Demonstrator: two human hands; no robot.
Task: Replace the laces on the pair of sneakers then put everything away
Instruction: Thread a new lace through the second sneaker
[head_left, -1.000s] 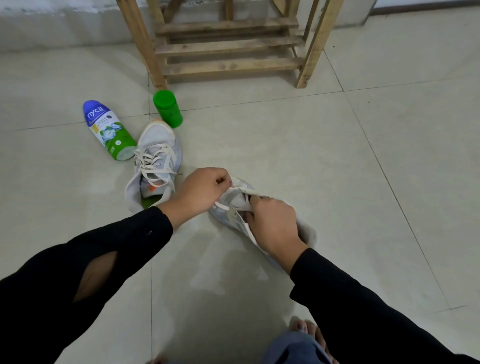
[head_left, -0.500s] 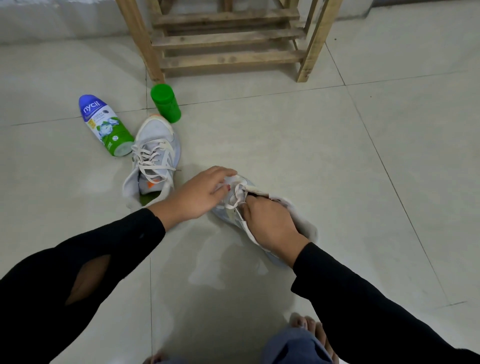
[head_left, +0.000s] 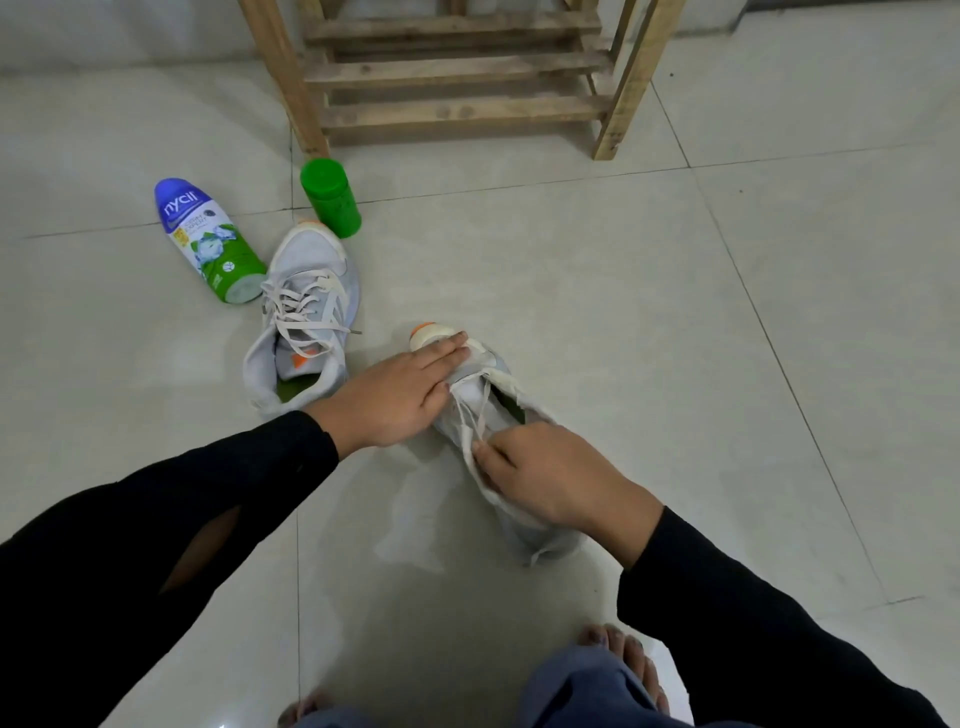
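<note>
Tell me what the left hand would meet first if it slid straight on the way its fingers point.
The left hand rests on the toe of the near sneaker. Past that toe the line looks free: bare floor tiles, probably passing right of the wooden rack, though depth is unclear.

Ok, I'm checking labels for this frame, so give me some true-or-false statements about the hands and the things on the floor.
The left hand lies flat on the near sneaker. True.
The right hand holds nothing. False: it pinches the lace.
The far sneaker has no lace. False: it is laced.
The powder bottle lies on its side. True.
The green container lies tipped over. False: it stands upright.
</note>
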